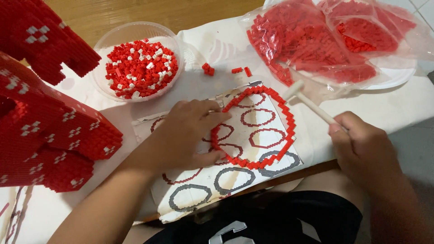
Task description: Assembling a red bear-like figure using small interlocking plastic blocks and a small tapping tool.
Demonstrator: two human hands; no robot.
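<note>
A ring of small red bricks (pixel 275 149) lies flat on a printed paper sheet (pixel 253 180) that shows several ring outlines in red and grey. My left hand (pixel 185 135) rests on the ring's left side, fingers spread over the bricks and the paper. My right hand (pixel 361 144) is closed on the handle of a small cream-coloured mallet (pixel 305 97). The mallet's head hovers just beyond the ring's upper right edge.
A clear bowl (pixel 101 49) of red and white bricks stands at the back left. Plastic bags of red bricks (pixel 316 40) lie on a white plate at the back right. A large red brick build (pixel 49 135) fills the left side. A few loose red bricks (pixel 209 68) lie on the white cloth.
</note>
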